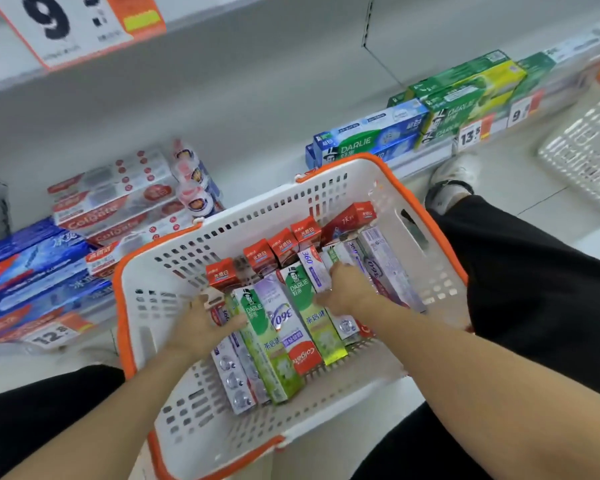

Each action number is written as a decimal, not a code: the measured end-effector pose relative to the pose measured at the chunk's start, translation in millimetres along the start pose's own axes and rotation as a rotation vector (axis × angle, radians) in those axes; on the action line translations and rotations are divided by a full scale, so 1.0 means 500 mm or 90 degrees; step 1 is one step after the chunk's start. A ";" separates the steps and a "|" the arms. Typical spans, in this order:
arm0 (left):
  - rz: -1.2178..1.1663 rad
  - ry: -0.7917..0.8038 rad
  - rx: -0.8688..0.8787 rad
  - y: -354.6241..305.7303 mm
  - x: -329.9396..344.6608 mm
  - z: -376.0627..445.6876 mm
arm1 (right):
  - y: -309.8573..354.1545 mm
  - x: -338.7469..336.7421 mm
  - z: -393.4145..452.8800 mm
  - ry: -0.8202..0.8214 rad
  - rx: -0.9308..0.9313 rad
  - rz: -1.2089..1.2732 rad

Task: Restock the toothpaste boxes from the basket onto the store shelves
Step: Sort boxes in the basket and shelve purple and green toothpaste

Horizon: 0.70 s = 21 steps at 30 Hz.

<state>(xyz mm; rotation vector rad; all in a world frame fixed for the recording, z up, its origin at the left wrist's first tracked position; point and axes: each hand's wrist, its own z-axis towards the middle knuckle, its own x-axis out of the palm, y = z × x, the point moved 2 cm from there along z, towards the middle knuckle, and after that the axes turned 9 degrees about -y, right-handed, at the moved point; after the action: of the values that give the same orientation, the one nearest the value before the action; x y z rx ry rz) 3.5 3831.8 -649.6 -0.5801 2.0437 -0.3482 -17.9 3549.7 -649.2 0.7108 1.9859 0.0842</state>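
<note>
A white perforated plastic basket [426, 244] with an orange rim sits between the person's knees, in front of a low white store shelf [257, 109]. Inside it lie long rectangular cardboard toothpaste boxes, packed side by side: a green-and-white Darlie box [269, 344] left of centre, a second green Darlie box [314, 318] just right of it, and between them a glossy purple-and-white Colgate 360 box [286, 327] with a red end. Pale lilac boxes [385, 268] lie at the right, and silvery boxes [231, 375] with round embossed dots lie at the left. A row of small red box ends [257, 256] stands upright along the far side.

The left hand [205, 323] reaches into the basket, its fingers curled round the boxes at the left edge of the first Darlie box. The right hand [347, 289] rests on the boxes at the right, fingers bent down among them; whether it actually grips one cannot be told.

On the shelf, red-and-white Colgate boxes [115, 202] are stacked flat at the left, with blue boxes [32, 268] below them. Blue Darlie boxes [368, 140] and green Darlie boxes [465, 91] lie further right. Orange-and-white price tags [473, 135] line the shelf edge. A second white mesh basket [582, 150] stands on the floor at the right, near a white shoe [454, 174].
</note>
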 end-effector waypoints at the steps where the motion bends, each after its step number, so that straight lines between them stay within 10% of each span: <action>1: -0.004 0.040 0.015 0.005 -0.003 0.003 | 0.006 0.015 -0.008 -0.022 -0.006 -0.019; 5: 0.060 0.101 0.030 0.019 0.001 0.015 | 0.022 0.012 -0.016 -0.051 -0.014 -0.052; 15: 0.112 -0.112 -0.022 0.021 -0.026 0.004 | 0.061 -0.112 -0.030 0.130 0.039 -0.062; 21: 0.065 0.036 -0.082 0.002 -0.130 -0.025 | 0.106 -0.171 -0.059 0.206 -0.030 0.062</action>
<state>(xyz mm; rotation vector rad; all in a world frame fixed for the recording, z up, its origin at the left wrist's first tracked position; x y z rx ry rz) 20.6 3867.2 -596.5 -0.5469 2.1527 -0.1744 10.5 3556.1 -548.4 0.8034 2.2468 0.3207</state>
